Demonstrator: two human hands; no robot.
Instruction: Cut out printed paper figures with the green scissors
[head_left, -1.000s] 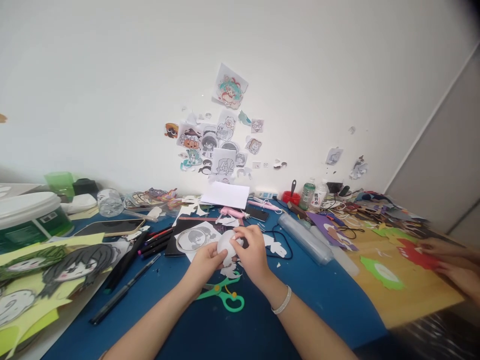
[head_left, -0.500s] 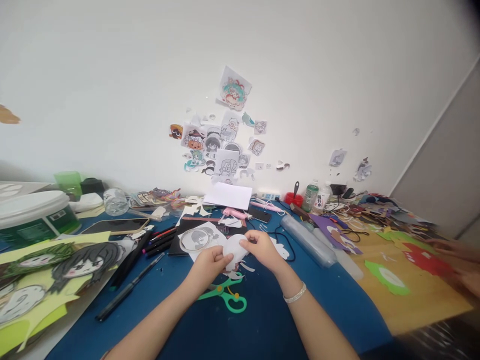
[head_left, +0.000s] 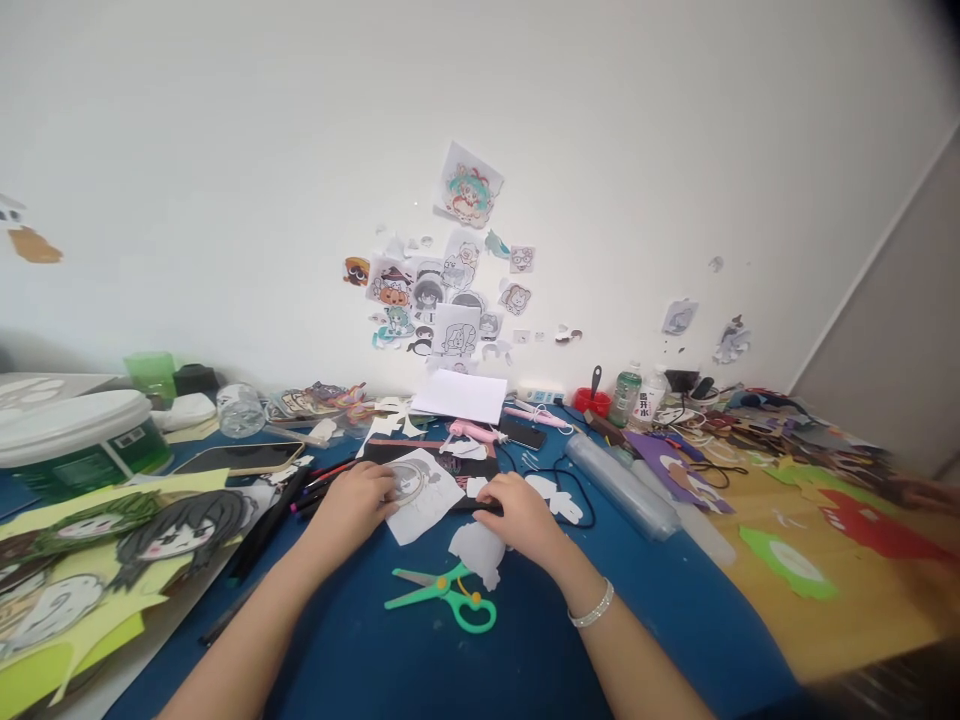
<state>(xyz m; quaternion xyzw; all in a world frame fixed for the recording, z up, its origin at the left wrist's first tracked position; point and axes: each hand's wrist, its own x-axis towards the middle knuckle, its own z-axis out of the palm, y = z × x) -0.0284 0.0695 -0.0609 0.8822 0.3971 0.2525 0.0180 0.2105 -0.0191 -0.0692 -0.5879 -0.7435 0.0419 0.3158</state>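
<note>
My left hand (head_left: 358,500) has its fingers pressed on the left edge of a white sheet with a drawing (head_left: 420,492), which carries a pale ring-like outline. The fingers of my right hand (head_left: 517,515) are bent together over a small white paper piece (head_left: 475,487); whether they grip it is unclear. Just below that hand a white paper cutout (head_left: 478,552) lies on the blue table cover (head_left: 375,665). Green scissors (head_left: 450,594) rest in front with their blades apart, pointing left.
Markers (head_left: 262,522), colored cutouts (head_left: 180,525) and a white-lidded tub (head_left: 82,440) stand at left. A plastic roll (head_left: 622,482) lies at right. Another person's hand (head_left: 926,495) is at the far right by red paper (head_left: 877,523).
Both hands have moved apart. The white cutout they held is now down on the cover near the scissors. My left hand has moved left onto the drawn sheet, which has shifted toward me.
</note>
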